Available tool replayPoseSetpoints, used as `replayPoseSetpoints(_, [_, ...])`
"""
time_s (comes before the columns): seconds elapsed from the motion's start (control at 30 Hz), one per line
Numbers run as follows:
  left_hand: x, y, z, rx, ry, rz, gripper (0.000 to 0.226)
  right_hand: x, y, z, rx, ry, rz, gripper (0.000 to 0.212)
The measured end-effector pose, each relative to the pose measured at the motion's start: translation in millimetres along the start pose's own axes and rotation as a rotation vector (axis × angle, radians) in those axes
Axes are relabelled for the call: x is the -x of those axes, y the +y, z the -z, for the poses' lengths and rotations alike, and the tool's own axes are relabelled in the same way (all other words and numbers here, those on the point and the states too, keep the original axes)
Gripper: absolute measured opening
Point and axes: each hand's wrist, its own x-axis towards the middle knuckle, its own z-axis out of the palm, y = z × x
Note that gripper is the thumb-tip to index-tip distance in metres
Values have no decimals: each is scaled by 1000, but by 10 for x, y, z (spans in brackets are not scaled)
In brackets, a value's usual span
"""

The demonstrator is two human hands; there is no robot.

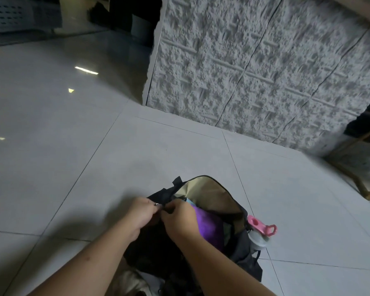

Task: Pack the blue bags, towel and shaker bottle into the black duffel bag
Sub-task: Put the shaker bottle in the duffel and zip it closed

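Head view: black duffel bag [203, 227] lies open on the floor tiles [115, 157]; I see left hand [140, 216] and right hand [179, 221] pinching its zipper edge, purple towel [207, 225] inside, shaker bottle [260, 233] in the side pocket.

No words, numbers, brand names or signs to read anywhere.
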Motion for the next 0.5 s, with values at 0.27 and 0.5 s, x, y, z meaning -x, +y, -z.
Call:
replayPoseSetpoints(0.27, [63,151,27,40,63,-5,16,18,-210,73,193,19,207,16])
replayPoseSetpoints(0.5, [144,209,99,92,31,23,28,19,-191,36,310,-72,245,15])
